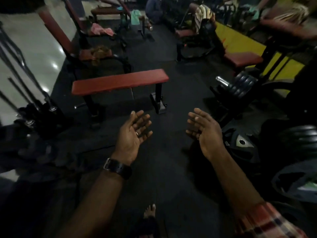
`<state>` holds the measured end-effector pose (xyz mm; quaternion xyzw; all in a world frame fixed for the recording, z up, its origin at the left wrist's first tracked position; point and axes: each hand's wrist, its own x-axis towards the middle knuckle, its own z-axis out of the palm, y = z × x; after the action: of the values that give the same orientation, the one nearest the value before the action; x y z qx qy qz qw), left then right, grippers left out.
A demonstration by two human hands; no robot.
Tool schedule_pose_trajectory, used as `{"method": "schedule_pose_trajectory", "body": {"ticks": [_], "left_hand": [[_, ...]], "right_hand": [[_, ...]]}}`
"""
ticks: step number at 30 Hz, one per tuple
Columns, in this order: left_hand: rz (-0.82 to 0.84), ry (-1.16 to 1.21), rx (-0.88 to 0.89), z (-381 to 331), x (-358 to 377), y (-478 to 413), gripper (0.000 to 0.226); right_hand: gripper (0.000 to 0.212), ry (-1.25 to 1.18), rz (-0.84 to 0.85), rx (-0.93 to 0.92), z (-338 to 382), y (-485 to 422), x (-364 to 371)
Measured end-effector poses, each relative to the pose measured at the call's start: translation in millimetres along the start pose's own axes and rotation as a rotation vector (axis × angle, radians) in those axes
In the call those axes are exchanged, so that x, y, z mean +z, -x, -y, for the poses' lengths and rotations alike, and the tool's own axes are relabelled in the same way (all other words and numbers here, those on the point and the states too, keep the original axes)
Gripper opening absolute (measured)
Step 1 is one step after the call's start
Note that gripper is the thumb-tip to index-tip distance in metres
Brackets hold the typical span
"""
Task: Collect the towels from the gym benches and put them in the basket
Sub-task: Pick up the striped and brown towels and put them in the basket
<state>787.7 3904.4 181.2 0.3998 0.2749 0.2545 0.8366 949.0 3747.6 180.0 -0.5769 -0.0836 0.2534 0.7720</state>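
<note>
**Plainly empty-handed, towels well ahead**

Nearest stands the long red padded table [120, 81]. Beyond it, a striped cream-and-brown cloth towel [202, 15] drapes over a dark machine [206, 31], and a crumpled pink towel [101, 30] lies at the back left. Both look soft, light and limp: gather a bunched middle, not a corner. The left hand [135, 133] and right hand [204, 133] hover open, palms inward, holding nothing.

**Open floor lane ahead, clutter on both sides**

The 2 hands, left hand [133, 133] & right hand [204, 133], hang over dark floor [169, 107] w/ an open gap between them. Flat red bench [120, 82] stands crosswise ahead-left. A free lane runs past the bench's right end. Weight plates [243, 86] crowd the right; cable machine [34, 103] blocks the left.
</note>
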Motion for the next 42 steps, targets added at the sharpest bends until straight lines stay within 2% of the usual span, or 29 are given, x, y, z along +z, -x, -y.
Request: {"method": "schedule_pose_trajectory", "body": {"ticks": [6, 10, 15, 23, 31, 42], "left_hand": [[0.019, -0.184, 0.040, -60.2, 57.9, -172.0, 0.034], [0.049, -0.291, 0.054, -68.4, 86.8, -267.2, 0.034], [0.092, -0.297, 0.037, -68.0, 128.4, -396.0, 0.030], [0.129, -0.333, 0.044, -95.0, 220.7, -605.3, 0.032], [0.132, -0.325, 0.018, -100.7, 274.3, -796.6, 0.033], [0.270, -0.328, -0.026, -129.8, 373.3, -1084.2, 0.031]], "right_hand": [[0.022, -0.049, -0.062, -0.017, 40.8, -148.9, 42.8], [0.026, -0.066, -0.124, -0.012, 52.6, -233.5, 46.9], [0.026, -0.078, -0.159, -0.047, 62.0, -360.6, 39.9], [0.024, -0.126, -0.147, -0.072, 118.0, -594.4, 41.9], [0.024, -0.085, -0.149, -0.041, 134.9, -790.1, 58.4], [0.028, -0.060, -0.270, -0.085, 185.1, -1052.2, 69.2]]}}
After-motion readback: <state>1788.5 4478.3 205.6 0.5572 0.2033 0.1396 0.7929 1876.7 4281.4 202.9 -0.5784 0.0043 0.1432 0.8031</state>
